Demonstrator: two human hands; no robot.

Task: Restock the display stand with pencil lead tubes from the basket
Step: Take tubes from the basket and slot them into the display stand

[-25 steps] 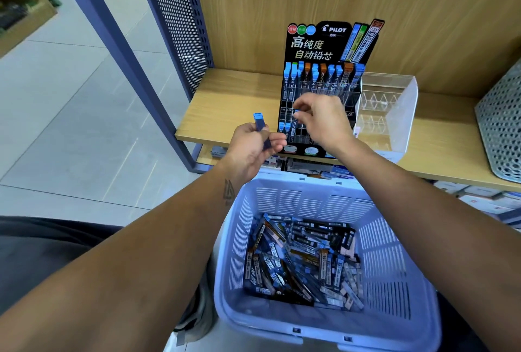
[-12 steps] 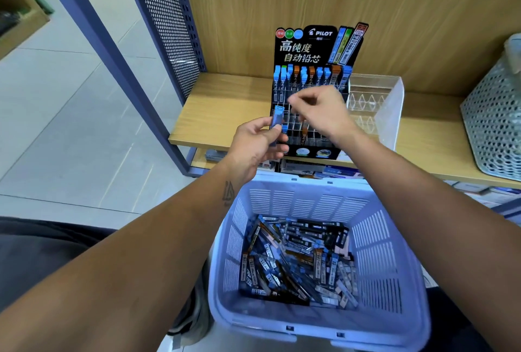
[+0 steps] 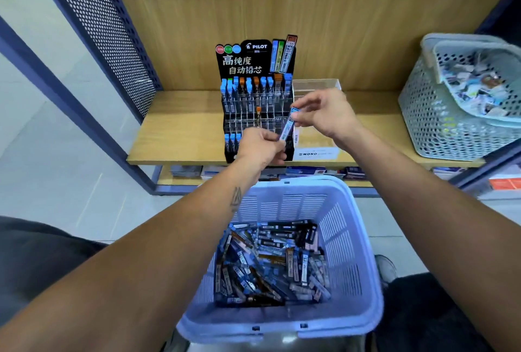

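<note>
The wooden shelf (image 3: 180, 137) carries the display stand (image 3: 253, 103). At six o'clock, the lilac basket (image 3: 352, 239) holds a heap of lead tubes; at three o'clock a grey basket (image 3: 428, 126) holds mixed small packs. Both hands pinch one blue-capped tube (image 3: 287, 129): left hand (image 3: 260, 148) low, right hand (image 3: 324, 114) at the cap. Best to release the left hand, then lower the tube upright into a free slot.

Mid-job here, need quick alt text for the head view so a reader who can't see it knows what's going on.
Both hands hold one blue-capped lead tube in front of the black display stand on a wooden shelf: the left hand grips its lower end, the right hand pinches its cap. Below them, a lavender basket holds loose tubes.
</note>
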